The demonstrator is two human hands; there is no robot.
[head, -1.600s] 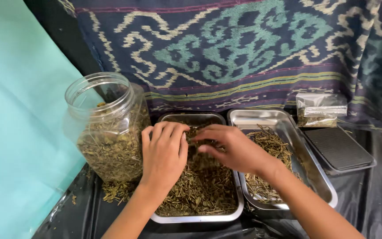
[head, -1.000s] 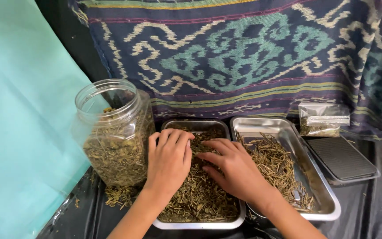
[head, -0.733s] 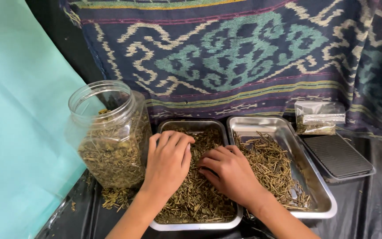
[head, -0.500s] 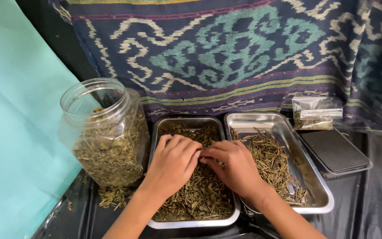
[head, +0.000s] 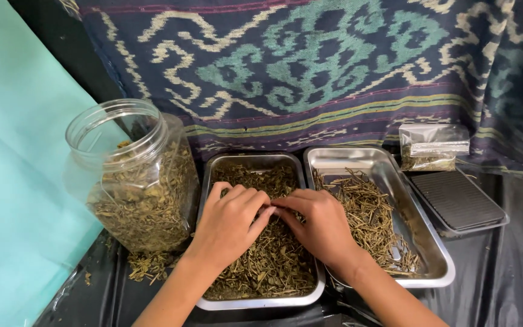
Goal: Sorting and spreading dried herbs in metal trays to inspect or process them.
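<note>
Left hand [head: 228, 224] and right hand [head: 319, 224] palms down on dried herbs [head: 270, 266] in left tray [head: 261, 301], fingertips meeting; grip unclear. Right: tray [head: 434, 266] of stems [head: 367, 218]. Left: jar [head: 131, 175]. Behind: bag [head: 434, 147].

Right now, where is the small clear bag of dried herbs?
In the head view, the small clear bag of dried herbs stands at far right against the patterned woven cloth, just behind the flat black ribbed tray.

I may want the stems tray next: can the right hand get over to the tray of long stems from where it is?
Probably yes. The right hand rests in the left tray, right beside the stems tray, and nothing lies between them.
</note>
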